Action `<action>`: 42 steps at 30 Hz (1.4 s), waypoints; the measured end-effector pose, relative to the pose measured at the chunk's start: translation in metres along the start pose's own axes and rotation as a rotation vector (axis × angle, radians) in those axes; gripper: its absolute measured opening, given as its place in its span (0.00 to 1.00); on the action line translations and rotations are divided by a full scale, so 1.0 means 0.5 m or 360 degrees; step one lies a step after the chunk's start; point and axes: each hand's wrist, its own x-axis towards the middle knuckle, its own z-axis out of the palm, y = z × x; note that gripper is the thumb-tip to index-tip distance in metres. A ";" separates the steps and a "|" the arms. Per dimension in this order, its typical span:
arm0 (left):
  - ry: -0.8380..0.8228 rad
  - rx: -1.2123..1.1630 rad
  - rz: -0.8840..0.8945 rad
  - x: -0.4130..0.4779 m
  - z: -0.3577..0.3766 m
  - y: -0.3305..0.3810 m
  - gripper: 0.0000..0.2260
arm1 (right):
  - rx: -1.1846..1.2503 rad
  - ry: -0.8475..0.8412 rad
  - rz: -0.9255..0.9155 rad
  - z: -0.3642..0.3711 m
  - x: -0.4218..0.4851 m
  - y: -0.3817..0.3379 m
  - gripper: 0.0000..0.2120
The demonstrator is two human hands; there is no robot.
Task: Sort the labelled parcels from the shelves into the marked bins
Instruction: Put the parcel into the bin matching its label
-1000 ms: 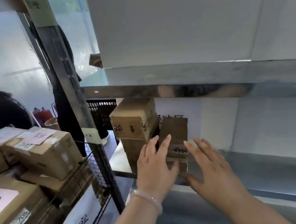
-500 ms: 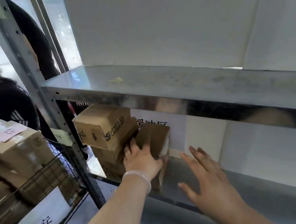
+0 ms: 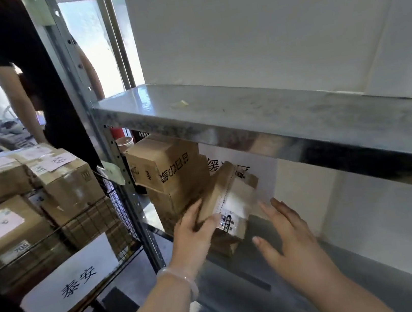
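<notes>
The left hand (image 3: 193, 231) gripped a tilted parcel (image 3: 229, 200) on the shelf (image 3: 312, 281), fingers curled round its edge; the right hand (image 3: 292, 239) hovered beside it, fingers spread.

box stack (image 3: 167, 172) blocks left, right shelf (image 3: 374, 251) open

metal shelf (image 3: 244, 278) bears stacked boxes (image 3: 175, 187).

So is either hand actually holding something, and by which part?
The left hand grips the small tilted brown cardboard parcel by its near left edge. The right hand is open beside it, holding nothing.
</notes>
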 end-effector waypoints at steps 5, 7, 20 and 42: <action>-0.0175 -0.1119 -0.0406 -0.087 -0.055 -0.009 0.29 | 0.0481 0.0181 -0.0014 0.010 0.014 -0.045 0.28; -0.0268 -0.1347 -0.0451 -0.116 -0.072 -0.011 0.29 | 0.0737 0.0159 -0.0001 0.024 0.016 -0.069 0.28; 0.0395 -0.0942 -0.0047 -0.201 -0.233 -0.033 0.15 | 0.1182 -0.0406 -0.0212 0.129 0.038 -0.212 0.37; 0.1086 -0.0715 -0.0311 0.078 -0.767 0.019 0.24 | 0.0778 -0.0736 -0.0660 0.327 0.307 -0.552 0.26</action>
